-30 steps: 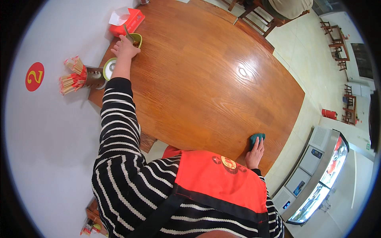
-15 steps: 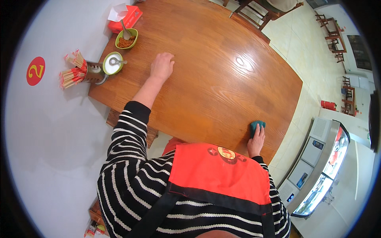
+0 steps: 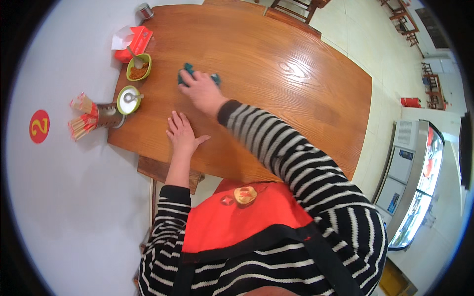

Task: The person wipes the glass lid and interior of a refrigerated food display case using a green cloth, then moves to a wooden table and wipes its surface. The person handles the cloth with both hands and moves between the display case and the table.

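Note:
My right hand (image 3: 202,91) presses a dark green cloth (image 3: 188,67) onto the wooden table (image 3: 276,108), toward its left side. The cloth is bunched under the fingers, with bits of it sticking out past them. Nearer to me, my left hand (image 3: 183,137) lies flat on the tabletop, fingers spread and nothing in it. Left of the hands stand a green bowl of white granules (image 3: 128,104) with a spoon in it and a green bowl of reddish-brown seasoning (image 3: 137,74), also with a spoon.
Along the wall side are a metal holder (image 3: 109,115) with wrapped chopsticks (image 3: 84,123), a red tissue box (image 3: 140,39) and a small metal container (image 3: 145,10). A wooden bench (image 3: 163,170) sits below the near left edge. A lit display fridge (image 3: 419,182) stands at the right.
My right hand has swept the cloth from the table's right near corner across to the left side. My left hand has moved nearer to me and now lies flat with spread fingers.

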